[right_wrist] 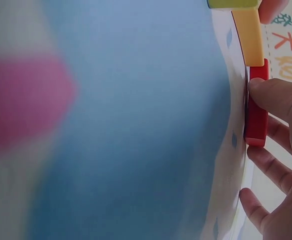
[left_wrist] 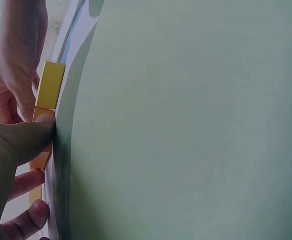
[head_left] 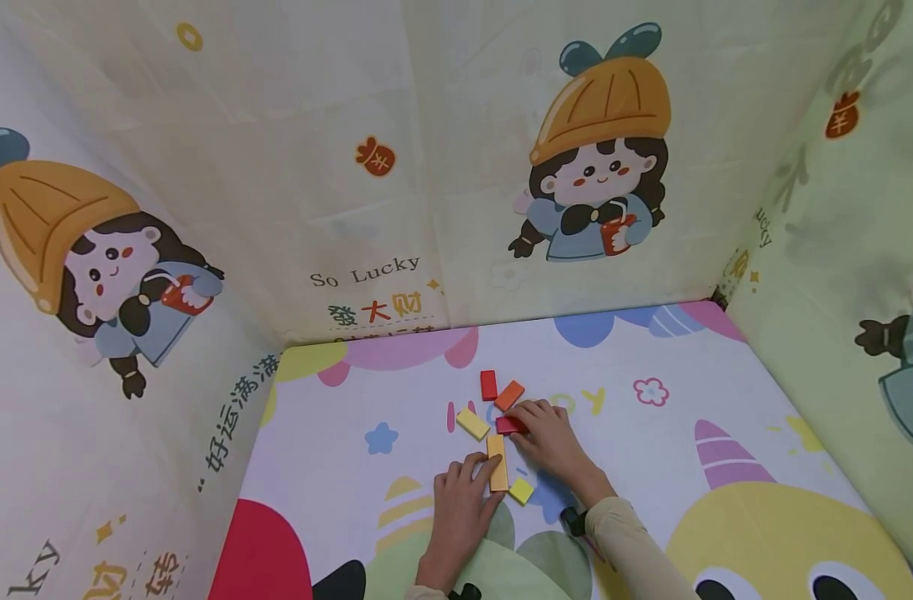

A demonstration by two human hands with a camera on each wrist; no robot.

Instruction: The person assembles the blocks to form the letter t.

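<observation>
My left hand (head_left: pixel 459 504) pinches a long light-orange block (head_left: pixel 497 477) that lies flat on the table, thumb at its near end and a fingertip on its upper part. A red block (head_left: pixel 507 425) sits just beyond that block's far end, and my right hand (head_left: pixel 555 440) grips it between thumb and fingers. In the right wrist view the red block (right_wrist: pixel 258 120) meets the end of the light-orange block (right_wrist: pixel 248 40). Beside the near end of the light-orange block is a small yellow block (head_left: pixel 521 491). A pale yellow block (head_left: pixel 473 424) lies tilted to the left.
Beyond the hands lie an orange block (head_left: pixel 509 395) and another red block (head_left: pixel 489 385). The table has a printed cartoon cover (head_left: pixel 614 358). Printed curtains (head_left: pixel 456 208) stand at its back and both sides.
</observation>
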